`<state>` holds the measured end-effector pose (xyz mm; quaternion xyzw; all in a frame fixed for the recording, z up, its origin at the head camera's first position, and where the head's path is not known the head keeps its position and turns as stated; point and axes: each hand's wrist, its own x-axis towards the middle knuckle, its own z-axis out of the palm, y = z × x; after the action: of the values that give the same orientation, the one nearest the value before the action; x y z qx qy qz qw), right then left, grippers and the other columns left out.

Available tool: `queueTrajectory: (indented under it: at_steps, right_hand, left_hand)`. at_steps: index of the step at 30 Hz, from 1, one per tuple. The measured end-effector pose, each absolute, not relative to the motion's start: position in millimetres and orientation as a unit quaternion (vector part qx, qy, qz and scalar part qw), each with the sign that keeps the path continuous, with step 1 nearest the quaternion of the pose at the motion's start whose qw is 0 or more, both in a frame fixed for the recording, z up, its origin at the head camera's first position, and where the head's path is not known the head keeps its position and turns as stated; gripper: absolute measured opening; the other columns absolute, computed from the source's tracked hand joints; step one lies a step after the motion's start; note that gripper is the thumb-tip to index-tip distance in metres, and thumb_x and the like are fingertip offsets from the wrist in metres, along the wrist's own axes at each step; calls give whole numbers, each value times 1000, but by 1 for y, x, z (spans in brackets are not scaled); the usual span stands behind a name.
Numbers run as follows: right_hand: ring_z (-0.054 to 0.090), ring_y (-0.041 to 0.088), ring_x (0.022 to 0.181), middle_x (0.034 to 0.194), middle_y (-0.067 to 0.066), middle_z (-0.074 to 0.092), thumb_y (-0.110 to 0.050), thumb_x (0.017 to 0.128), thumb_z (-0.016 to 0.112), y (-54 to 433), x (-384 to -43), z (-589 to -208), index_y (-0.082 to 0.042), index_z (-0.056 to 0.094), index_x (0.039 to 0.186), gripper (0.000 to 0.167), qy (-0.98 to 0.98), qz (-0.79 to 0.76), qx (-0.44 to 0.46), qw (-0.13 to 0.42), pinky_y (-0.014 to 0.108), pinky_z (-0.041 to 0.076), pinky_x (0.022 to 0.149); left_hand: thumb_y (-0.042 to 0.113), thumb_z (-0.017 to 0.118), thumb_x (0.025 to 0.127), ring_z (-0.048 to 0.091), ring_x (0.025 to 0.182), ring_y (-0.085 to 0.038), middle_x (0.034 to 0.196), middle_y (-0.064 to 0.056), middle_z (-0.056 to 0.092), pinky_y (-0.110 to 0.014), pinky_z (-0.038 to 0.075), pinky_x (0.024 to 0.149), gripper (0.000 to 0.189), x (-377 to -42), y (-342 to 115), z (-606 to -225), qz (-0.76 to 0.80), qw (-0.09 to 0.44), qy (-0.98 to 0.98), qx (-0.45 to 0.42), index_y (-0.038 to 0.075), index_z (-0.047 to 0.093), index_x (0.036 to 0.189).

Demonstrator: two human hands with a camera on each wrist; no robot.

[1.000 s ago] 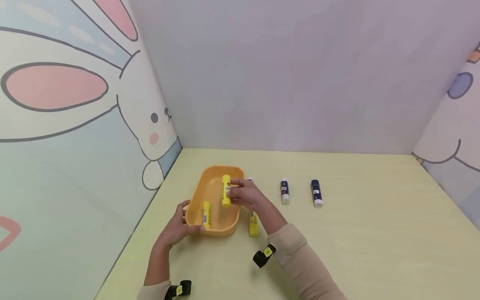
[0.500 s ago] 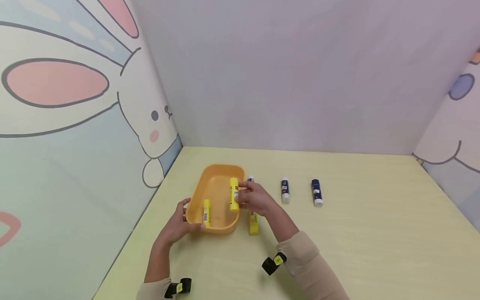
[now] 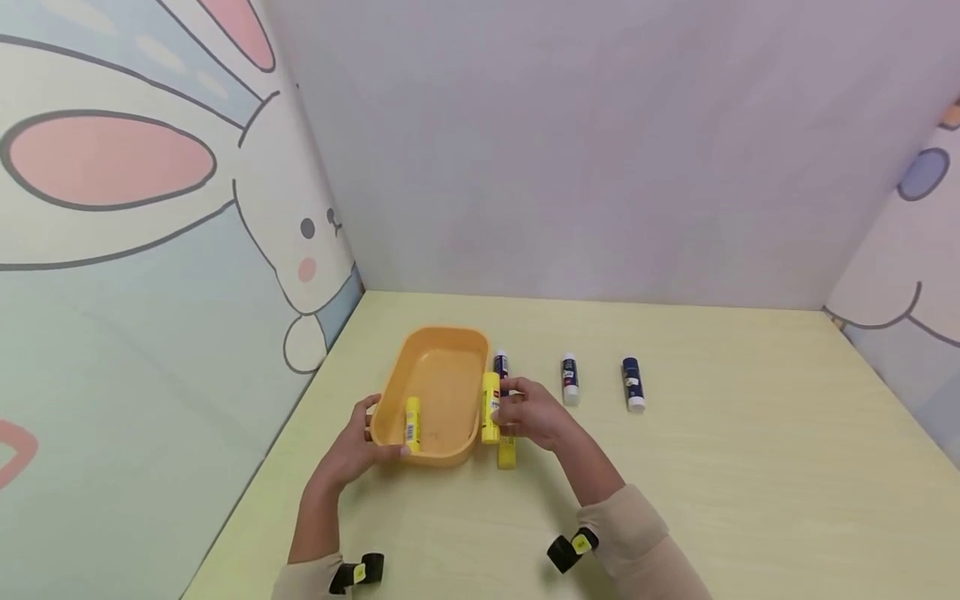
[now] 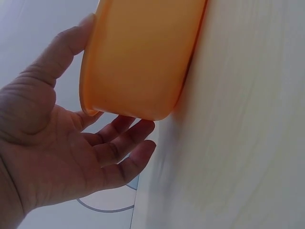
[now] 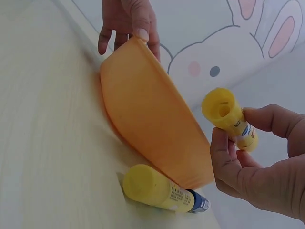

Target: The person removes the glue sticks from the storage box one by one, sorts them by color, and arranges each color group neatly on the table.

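My left hand [image 3: 352,450] grips the near left corner of an orange plastic tray [image 3: 446,375], thumb at the rim and fingers along the outer wall. Inside that tray lies a yellow glue stick [image 3: 412,425]. Just past the tray's right rim, my right hand [image 3: 536,415] pinches another yellow glue stick [image 3: 490,408] between thumb and fingers. The right wrist view shows the hollow base of this held glue stick [image 5: 229,117] facing the camera. Below it, a third yellow glue stick [image 5: 152,188] lies on the table beside the tray, partly covered in the head view.
A dark blue glue stick [image 3: 501,361] lies behind the yellow one, close to the tray's right side. Farther right on the pale table [image 3: 750,433] are two more blue-and-white glue sticks [image 3: 571,379]. Walls with painted rabbits [image 3: 270,225] border the table.
The right hand has carried its yellow glue stick from over the tray rightward and toward the person, past the rim. The left hand keeps its hold on the tray.
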<state>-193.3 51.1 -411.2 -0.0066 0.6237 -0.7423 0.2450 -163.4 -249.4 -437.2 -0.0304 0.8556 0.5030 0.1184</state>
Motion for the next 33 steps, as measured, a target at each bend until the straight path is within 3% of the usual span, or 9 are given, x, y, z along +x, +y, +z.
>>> queueTrajectory:
  at_steps: [33]
  right_hand:
    - [57,25,86,107,20,51,8,81,62,93,-165,-436,4,38,131,56,670,-707,55,221,40,51,75]
  left_hand:
    - [30,84,65,48,107,-31,128,-17,42,-47,41,86,104,-166,-247,-435,498,126,857,-40,18,17,143]
